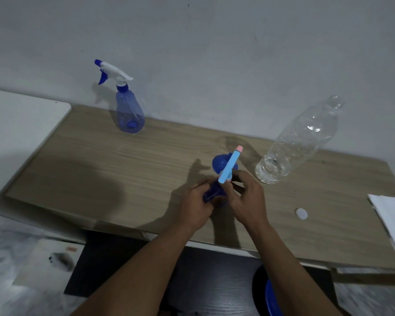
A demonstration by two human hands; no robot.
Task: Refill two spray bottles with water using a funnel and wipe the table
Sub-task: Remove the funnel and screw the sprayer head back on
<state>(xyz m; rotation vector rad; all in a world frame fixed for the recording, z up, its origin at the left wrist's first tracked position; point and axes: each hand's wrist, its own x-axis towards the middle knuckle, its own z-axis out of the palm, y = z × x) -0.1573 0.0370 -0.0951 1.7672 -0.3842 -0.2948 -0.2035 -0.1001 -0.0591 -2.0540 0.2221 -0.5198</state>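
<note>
One blue spray bottle (pixel 130 110) with a white and blue trigger head stands at the back left of the wooden table (pixel 100 169), by the wall. At the table's middle my left hand (pixel 195 207) grips a second dark blue bottle (pixel 211 194). My right hand (pixel 245 197) pinches the base of a light blue spray head (pixel 230 164) with a pink tip, which points up and away. Behind it shows a round blue shape (pixel 218 164); I cannot tell whether it is the funnel. A clear uncapped water bottle (pixel 294 142) stands at the right, partly filled.
A white bottle cap (pixel 301 213) lies on the table to the right of my hands. A folded white cloth (pixel 391 220) lies at the right edge. A white board (pixel 16 124) adjoins the table's left end. Below the front edge is a blue round object (pixel 271 299).
</note>
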